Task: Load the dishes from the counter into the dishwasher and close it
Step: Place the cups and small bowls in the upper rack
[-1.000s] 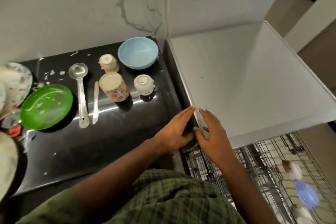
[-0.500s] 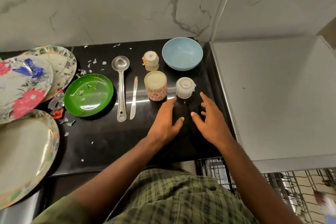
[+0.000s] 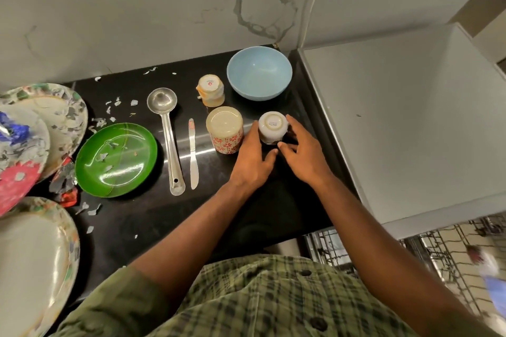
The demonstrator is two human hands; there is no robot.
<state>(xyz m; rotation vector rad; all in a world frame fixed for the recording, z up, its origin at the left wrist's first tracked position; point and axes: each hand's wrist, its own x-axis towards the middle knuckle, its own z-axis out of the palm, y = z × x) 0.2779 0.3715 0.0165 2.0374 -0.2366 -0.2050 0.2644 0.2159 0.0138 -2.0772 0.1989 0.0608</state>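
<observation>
Hands are what we are closing round the upturned white cup point(image 3: 272, 127) on the black counter point(image 3: 153, 216), left hand point(image 3: 253, 157) and right hand point(image 3: 304, 156) flanking it, seemingly touching, neither yet gripping.

A single head-worn view looks steeply down and forward from above the person's chest, close over the black surface point(image 3: 169, 216). The marble wall fills the 12 o'clock side, a green plaid shirt point(image 3: 246, 301) the 6 o'clock edge. Floral plates point(image 3: 35, 128) are cut off at 9 o'clock; the dishwasher rack point(image 3: 443, 252) shows at 4 o'clock. Wide-angle bending curves the edges.
</observation>
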